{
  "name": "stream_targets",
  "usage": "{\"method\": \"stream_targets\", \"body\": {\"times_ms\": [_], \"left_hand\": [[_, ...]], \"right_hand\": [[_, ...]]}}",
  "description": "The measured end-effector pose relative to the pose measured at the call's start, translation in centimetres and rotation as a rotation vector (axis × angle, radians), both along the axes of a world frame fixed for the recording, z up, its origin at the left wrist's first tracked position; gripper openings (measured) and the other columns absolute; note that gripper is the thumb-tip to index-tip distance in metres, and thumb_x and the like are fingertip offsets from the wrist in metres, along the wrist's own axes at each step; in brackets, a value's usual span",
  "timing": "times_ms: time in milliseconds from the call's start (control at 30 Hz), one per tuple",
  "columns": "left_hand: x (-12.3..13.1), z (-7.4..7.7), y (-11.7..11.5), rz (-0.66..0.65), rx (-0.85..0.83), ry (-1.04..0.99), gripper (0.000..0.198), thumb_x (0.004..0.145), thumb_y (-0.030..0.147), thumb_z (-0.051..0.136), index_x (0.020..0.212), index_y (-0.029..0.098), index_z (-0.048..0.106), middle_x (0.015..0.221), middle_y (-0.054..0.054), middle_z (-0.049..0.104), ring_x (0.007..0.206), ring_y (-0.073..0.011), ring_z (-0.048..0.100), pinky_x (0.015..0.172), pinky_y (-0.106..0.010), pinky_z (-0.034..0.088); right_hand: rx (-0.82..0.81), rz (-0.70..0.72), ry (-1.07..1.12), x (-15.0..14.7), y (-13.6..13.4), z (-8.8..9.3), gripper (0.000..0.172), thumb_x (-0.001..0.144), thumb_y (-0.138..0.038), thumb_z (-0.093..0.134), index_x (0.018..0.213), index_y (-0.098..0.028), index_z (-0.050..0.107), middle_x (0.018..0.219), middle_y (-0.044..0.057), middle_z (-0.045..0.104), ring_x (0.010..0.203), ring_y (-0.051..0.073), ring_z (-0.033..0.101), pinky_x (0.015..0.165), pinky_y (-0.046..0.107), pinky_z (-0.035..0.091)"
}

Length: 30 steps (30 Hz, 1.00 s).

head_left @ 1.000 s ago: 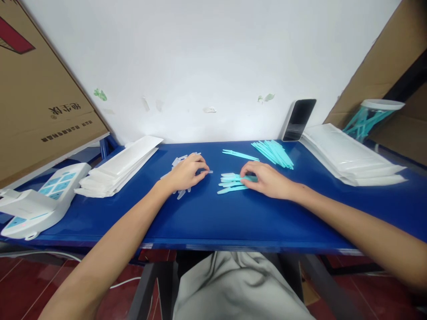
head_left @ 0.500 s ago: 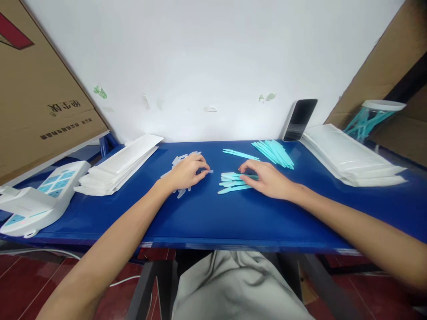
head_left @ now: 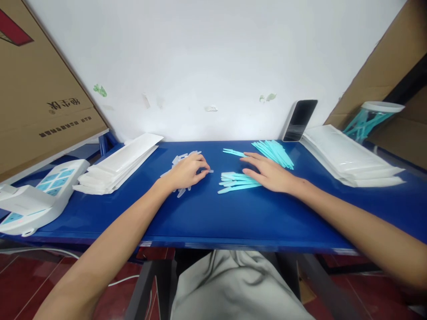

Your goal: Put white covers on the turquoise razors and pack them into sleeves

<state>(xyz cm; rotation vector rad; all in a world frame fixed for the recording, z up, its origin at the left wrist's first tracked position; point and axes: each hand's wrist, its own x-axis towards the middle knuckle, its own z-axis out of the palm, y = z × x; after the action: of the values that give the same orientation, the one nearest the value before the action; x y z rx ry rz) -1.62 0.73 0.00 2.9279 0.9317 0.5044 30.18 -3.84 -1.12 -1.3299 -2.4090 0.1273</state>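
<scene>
My left hand (head_left: 187, 172) rests over a scatter of small translucent plastic caps (head_left: 181, 158). Between its thumb and forefinger it pinches one cap (head_left: 211, 171), pointing right. My right hand (head_left: 271, 174) hovers palm down with its fingers apart. Its fingertips are near the right end of some loose teal eyebrow razors (head_left: 232, 152); whether they touch is unclear. Under its thumb lies a small stack of teal razors (head_left: 233, 183) with pale ends to the left, partly covered by the hand. Behind it spreads a fan of more teal razors (head_left: 276, 153).
On the blue table (head_left: 207, 218), white packets are stacked at left (head_left: 115, 171) and right (head_left: 350, 155). A phone (head_left: 300, 120) leans on the wall. A power strip (head_left: 58, 191) lies far left; a lidded clear jar (head_left: 370, 120) of teal sticks stands far right. Cardboard flanks both sides.
My right hand has let go of a razor at the stack and moved up and right, its fingers spreading toward the loose razors. My left hand stays still with the cap.
</scene>
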Motion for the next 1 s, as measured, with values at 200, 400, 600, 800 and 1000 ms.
{"method": "stream_targets", "body": {"times_ms": [200, 400, 600, 800, 1000], "left_hand": [[0.0, -0.1, 0.1, -0.007, -0.005, 0.001, 0.032, 0.101, 0.035, 0.048, 0.105, 0.019, 0.074, 0.107, -0.01, 0.066, 0.104, -0.0259, 0.06, 0.093, -0.042, 0.048], [0.0, -0.2, 0.1, 0.0, -0.005, 0.0, 0.031, 0.101, 0.035, 0.048, 0.105, 0.019, 0.074, 0.106, -0.009, 0.066, 0.103, -0.0253, 0.061, 0.092, -0.041, 0.048], [0.0, -0.1, -0.1, 0.014, -0.02, 0.0, 0.031, 0.101, 0.036, 0.048, 0.105, 0.02, 0.074, 0.107, -0.01, 0.066, 0.103, -0.0255, 0.062, 0.092, -0.041, 0.049], [0.1, 0.1, -0.1, 0.007, -0.021, 0.007, 0.031, 0.101, 0.035, 0.048, 0.106, 0.02, 0.074, 0.106, -0.008, 0.073, 0.102, -0.0252, 0.063, 0.093, -0.042, 0.049], [0.1, 0.3, -0.1, -0.004, -0.024, 0.016, 0.03, 0.101, 0.032, 0.05, 0.112, 0.019, 0.075, 0.105, -0.008, 0.077, 0.098, -0.0248, 0.066, 0.088, -0.042, 0.052]], "right_hand": [[-0.129, -0.112, -0.13, 0.6, 1.0, -0.5, 0.073, 0.102, -0.065, 0.028, 0.155, -0.018, 0.045, 0.166, 0.015, 0.031, 0.151, 0.036, 0.032, 0.121, 0.055, 0.032], [-0.099, -0.1, -0.15, 0.7, 0.9, -0.8, 0.078, 0.102, -0.065, 0.024, 0.15, -0.01, 0.05, 0.158, 0.019, 0.044, 0.149, 0.034, 0.038, 0.122, 0.052, 0.031], [-0.065, -0.068, -0.1, 0.4, 0.4, 0.1, 0.061, 0.107, -0.05, 0.024, 0.138, -0.016, 0.063, 0.146, 0.013, 0.06, 0.136, 0.033, 0.055, 0.115, 0.049, 0.041], [-0.018, -0.084, -0.126, 0.5, 0.5, 0.2, 0.045, 0.102, -0.025, 0.037, 0.134, -0.016, 0.066, 0.13, 0.01, 0.072, 0.114, 0.031, 0.069, 0.096, 0.043, 0.053], [0.061, -0.201, -0.268, 0.8, 0.8, 0.1, 0.037, 0.095, -0.022, 0.049, 0.121, -0.028, 0.075, 0.113, 0.002, 0.079, 0.1, 0.027, 0.074, 0.079, 0.034, 0.055]]}}
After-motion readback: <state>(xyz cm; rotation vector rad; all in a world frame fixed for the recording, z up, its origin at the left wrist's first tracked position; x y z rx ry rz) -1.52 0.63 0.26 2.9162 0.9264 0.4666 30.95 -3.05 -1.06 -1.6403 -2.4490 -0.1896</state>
